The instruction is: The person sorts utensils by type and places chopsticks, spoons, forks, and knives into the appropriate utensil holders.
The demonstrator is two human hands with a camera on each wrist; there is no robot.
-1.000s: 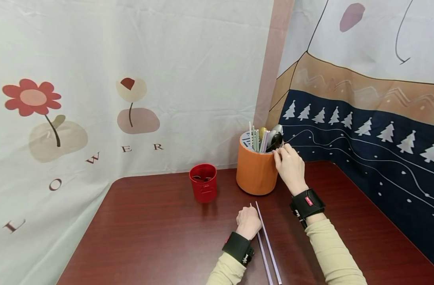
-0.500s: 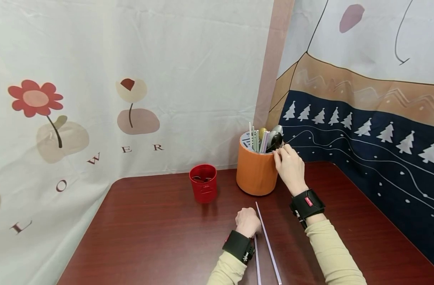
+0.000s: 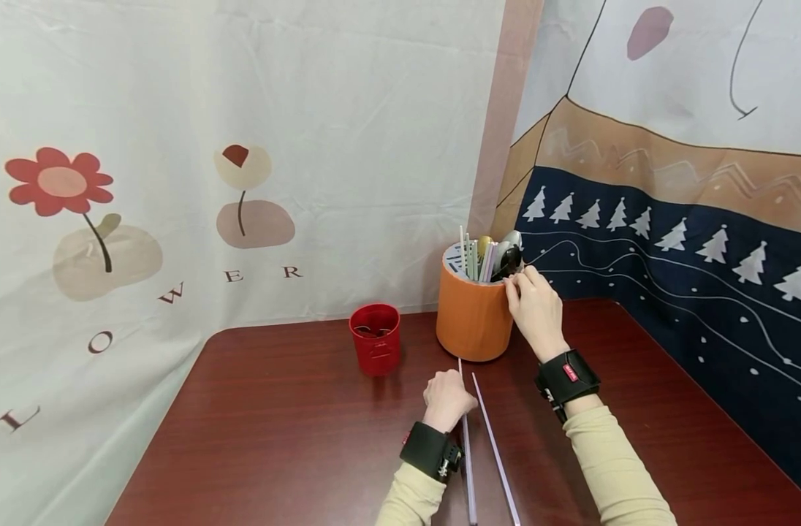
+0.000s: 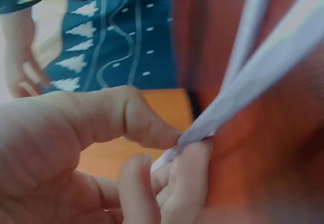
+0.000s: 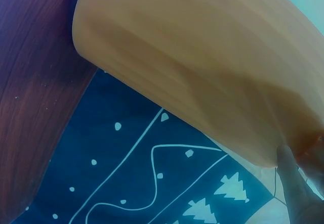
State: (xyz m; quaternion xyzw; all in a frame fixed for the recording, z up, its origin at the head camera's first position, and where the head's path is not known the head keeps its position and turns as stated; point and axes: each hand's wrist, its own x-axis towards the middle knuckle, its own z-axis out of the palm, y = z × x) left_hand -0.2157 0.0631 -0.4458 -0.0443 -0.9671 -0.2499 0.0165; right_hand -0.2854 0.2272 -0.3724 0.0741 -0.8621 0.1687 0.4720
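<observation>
In the head view my left hand (image 3: 448, 398) pinches a pale purple chopstick (image 3: 468, 467) just above the table. Close up in the left wrist view, the thumb and curled fingers (image 4: 190, 171) meet on that chopstick (image 4: 238, 95). A second purple chopstick (image 3: 495, 449) lies to its right. My right hand (image 3: 538, 307) grips the upper rim of an orange utensil holder (image 3: 473, 321) at its right side. Spoons (image 3: 506, 256) and several chopsticks (image 3: 471, 259) stand upright in the holder. Only part of the right fingers shows in the right wrist view.
A red cup (image 3: 377, 354) with small items inside stands left of the holder on the dark red-brown table (image 3: 275, 424). A white printed cloth (image 3: 374, 146) hangs behind, and a navy cloth with trees (image 3: 703, 307) hangs along the right edge.
The left hand has shifted slightly left and away from the body, carrying its chopstick, whose far tip now reaches nearer the holder. The right hand and the other chopstick have stayed put.
</observation>
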